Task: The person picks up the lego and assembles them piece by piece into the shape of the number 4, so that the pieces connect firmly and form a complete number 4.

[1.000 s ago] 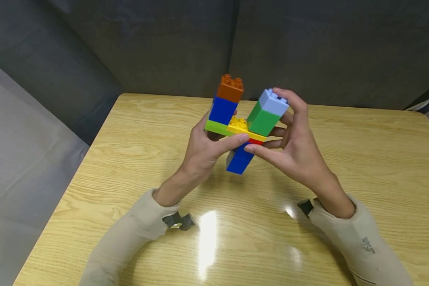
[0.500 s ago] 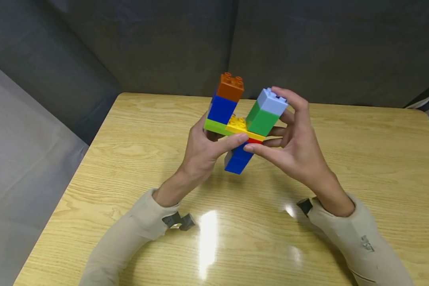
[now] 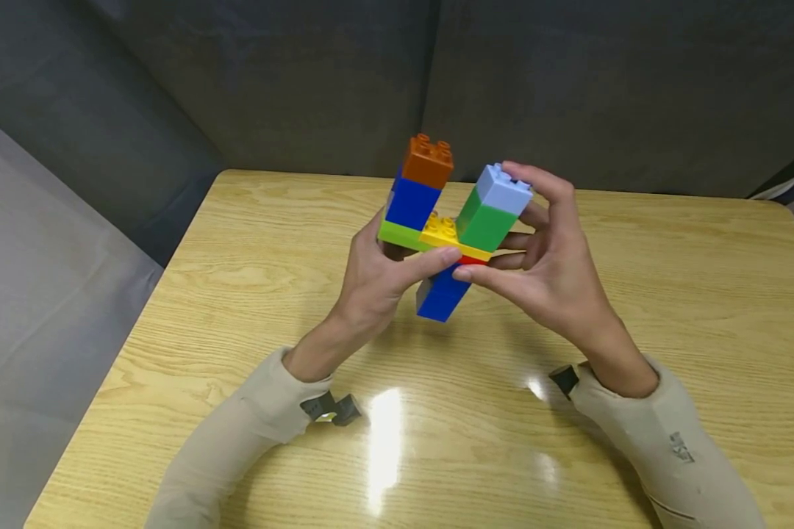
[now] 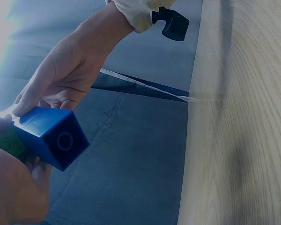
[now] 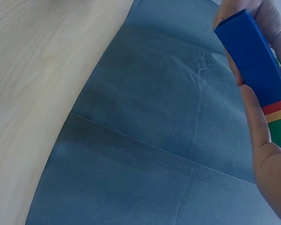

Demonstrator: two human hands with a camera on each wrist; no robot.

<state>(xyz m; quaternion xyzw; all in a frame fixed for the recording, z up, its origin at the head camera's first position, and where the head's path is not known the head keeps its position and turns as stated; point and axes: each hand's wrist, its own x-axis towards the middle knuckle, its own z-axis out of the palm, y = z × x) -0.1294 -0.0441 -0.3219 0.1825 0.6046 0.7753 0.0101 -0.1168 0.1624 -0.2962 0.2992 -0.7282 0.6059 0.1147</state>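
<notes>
Both hands hold a toy brick model above the table, tilted in the head view. Its left tower has an orange brick (image 3: 428, 163) on a blue brick (image 3: 413, 203) over a lime plate (image 3: 400, 235). On the right, a light blue brick (image 3: 505, 192) tops a green brick (image 3: 488, 226) on a yellow plate (image 3: 442, 231). A red layer (image 5: 275, 106) and a blue column (image 5: 253, 56) lie beneath. My left hand (image 3: 373, 279) grips the plates, thumb in front, other fingers mostly hidden. My right hand (image 3: 556, 272) has its index finger on the light blue top and thumb by the blue column.
The wooden table (image 3: 271, 441) lies below the hands, with bright reflections on its surface. Dark grey cloth (image 3: 304, 81) hangs behind it, and lighter grey cloth (image 3: 46, 330) is at the left. A small black device (image 3: 331, 408) sits at the left cuff.
The model and both hands stay almost in place, with only a very slight shift of the model. The grip of each hand looks the same throughout.
</notes>
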